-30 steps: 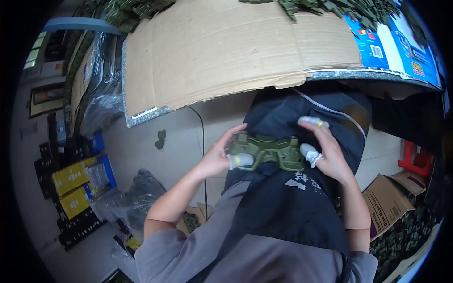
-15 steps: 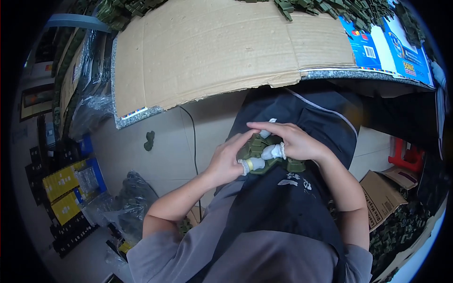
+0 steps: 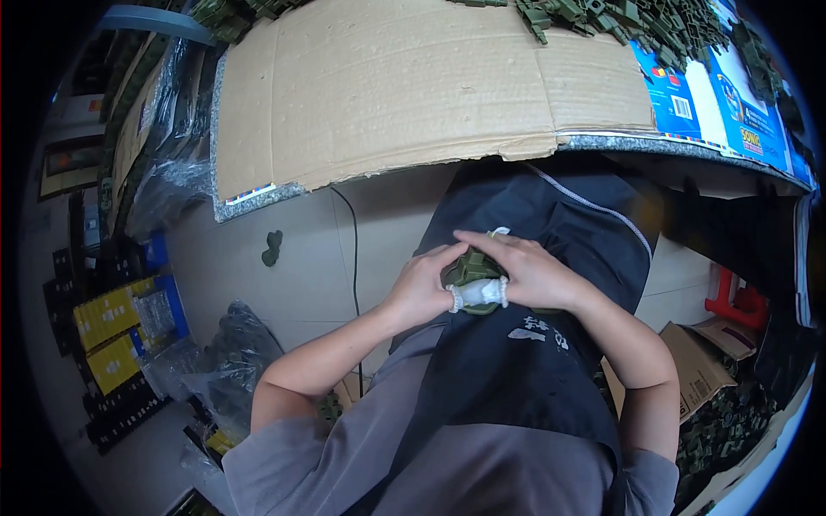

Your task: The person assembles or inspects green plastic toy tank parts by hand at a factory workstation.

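Note:
Above my lap, both hands close around a dark green moulded plastic part (image 3: 471,268). My left hand (image 3: 422,288) grips its left side, and my right hand (image 3: 540,273) wraps over the right and far side. White covers sit on both thumbs, which press side by side on the near face of the part. The fingertips of the two hands meet at its far edge. Much of the part is hidden by my fingers, so its full shape cannot be made out. A black apron (image 3: 508,378) lies under the hands.
Cardboard (image 3: 404,95) covers the table ahead, with piled green plastic parts (image 3: 637,21) at its far right. On the floor lie a green piece (image 3: 272,248), a black cable (image 3: 354,258) and clear plastic bags (image 3: 237,353). A cardboard box (image 3: 693,370) and red object (image 3: 736,299) stand right.
My thumbs have come together over the green part, and my right hand has shifted slightly left and closed further around it. The view has shifted slightly.

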The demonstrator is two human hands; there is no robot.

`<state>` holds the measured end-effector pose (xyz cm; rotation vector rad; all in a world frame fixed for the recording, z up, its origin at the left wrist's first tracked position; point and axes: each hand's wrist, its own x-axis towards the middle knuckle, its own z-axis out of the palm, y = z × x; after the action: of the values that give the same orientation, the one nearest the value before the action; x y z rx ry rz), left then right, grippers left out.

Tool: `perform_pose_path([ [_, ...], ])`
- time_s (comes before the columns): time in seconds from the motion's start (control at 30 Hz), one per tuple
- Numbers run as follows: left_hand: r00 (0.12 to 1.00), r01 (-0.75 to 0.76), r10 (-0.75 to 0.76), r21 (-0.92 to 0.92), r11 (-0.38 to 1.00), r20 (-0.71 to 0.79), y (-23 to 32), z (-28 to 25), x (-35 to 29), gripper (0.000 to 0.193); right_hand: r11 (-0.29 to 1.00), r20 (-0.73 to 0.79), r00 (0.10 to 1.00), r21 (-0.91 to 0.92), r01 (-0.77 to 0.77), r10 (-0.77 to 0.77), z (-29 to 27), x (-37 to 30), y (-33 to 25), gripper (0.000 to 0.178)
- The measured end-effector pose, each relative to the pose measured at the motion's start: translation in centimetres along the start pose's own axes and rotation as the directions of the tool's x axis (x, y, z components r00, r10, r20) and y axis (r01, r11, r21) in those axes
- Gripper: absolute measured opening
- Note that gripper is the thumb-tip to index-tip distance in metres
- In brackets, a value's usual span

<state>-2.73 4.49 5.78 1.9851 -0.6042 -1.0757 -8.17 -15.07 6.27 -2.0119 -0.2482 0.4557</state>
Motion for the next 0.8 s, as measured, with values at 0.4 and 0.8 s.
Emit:
perform_pose_path([
  [0.4,0.998,-0.050,0.044,-0.188,0.981,-0.033,-1.2,0.8,-0.8,0.062,0.978,0.162,0.987,0.208,-0.035,0.001,-1.3,0.8,2.2,0.073],
  [0.8,0.998,-0.060,0.057,-0.153,0.986,-0.020,-1.9,0.8,-0.3,0.063,0.977,0.186,0.982,0.204,-0.067,0.028,-1.1,1.4,1.6,0.069],
])
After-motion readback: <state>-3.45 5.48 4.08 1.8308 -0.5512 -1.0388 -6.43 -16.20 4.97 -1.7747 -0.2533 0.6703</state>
